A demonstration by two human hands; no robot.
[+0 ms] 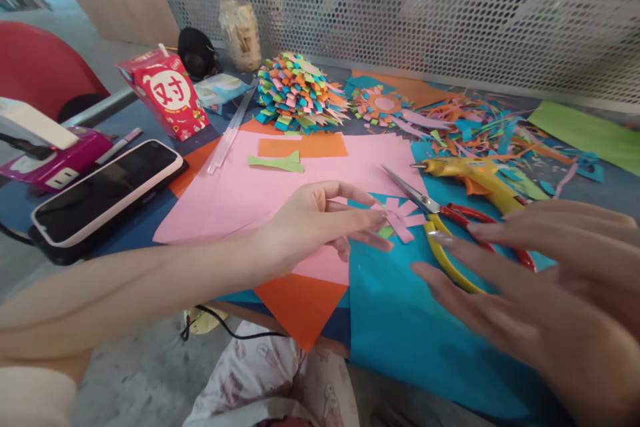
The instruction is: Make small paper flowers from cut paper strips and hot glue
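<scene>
My left hand (320, 217) reaches in over the pink paper, its thumb and fingers pinching a small pink paper flower (401, 221) made of narrow strips. A bit of green shows under the flower. My right hand (555, 293) is at the right with its fingers spread, nearer the camera and slightly blurred. It overlaps the red handles of a pair of scissors (425, 202) in view; no grip on them shows. Yellow plier-like handles (445, 260) lie by its fingertips. On the pink sheet (240, 193) rest an orange paper strip (303, 145) and a green paper piece (277, 162).
Behind stand a multicoloured paper-strip dome (300, 93) and a flat paper flower (383, 103). A yellow glue gun (470, 177) lies near paper scraps (480, 123). Clear glue sticks (230, 133), a red drink carton (170, 93) and a phone (110, 193) sit left. Blue paper (410, 327) overhangs the front edge.
</scene>
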